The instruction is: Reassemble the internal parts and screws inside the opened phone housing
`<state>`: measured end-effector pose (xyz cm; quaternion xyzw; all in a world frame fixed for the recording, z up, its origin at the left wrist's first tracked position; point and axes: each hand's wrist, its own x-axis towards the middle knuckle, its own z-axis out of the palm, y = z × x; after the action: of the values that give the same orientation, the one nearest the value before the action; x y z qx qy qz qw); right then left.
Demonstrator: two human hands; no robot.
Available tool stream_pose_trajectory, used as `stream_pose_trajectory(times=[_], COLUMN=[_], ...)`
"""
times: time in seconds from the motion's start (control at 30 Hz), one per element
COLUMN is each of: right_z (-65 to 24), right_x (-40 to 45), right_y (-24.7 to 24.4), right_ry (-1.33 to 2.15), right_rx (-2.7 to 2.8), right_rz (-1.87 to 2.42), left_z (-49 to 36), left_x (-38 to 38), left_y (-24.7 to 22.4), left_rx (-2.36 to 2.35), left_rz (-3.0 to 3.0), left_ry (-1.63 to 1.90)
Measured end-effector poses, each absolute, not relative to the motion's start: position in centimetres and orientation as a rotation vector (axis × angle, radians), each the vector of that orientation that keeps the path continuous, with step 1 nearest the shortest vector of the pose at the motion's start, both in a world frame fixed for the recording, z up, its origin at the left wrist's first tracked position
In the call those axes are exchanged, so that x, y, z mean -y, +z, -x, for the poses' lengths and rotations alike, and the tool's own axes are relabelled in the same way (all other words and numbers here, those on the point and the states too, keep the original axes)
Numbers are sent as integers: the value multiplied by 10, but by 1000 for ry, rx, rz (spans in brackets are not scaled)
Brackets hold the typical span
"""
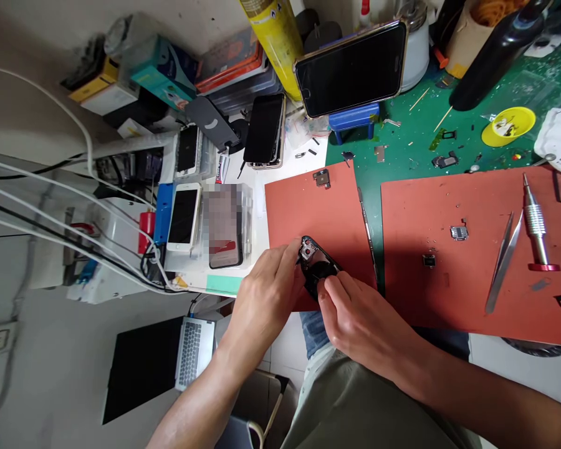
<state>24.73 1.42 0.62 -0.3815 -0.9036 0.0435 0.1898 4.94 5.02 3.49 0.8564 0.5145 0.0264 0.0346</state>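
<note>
Presently grips the phone housing (316, 270) by its left edge with the left hand (267, 284), thumb and fingers closed; curls the right hand's (353, 315) fingers against the lower right end, but cannot tell whether a small part is pinched there; holds the housing tilted over the left red mat (299, 212), toward its near edge; has a small module (322, 179) lying farther up that mat; has tweezers (500, 279) and a screwdriver (536, 224) lying on the right red mat (411, 218).
</note>
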Motion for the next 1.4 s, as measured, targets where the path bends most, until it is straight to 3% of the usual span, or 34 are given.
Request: stream_pose_trajectory(times=[1.4], right_z=[-229], right_x=[2], right_y=[2], right_ry=[154], right_rx=[2470], right_rz=[1241], left_z=[-52], left_x=[-46], left_y=[41], left_rx=[-1635], left_rz=[-2548], left_ry=[100])
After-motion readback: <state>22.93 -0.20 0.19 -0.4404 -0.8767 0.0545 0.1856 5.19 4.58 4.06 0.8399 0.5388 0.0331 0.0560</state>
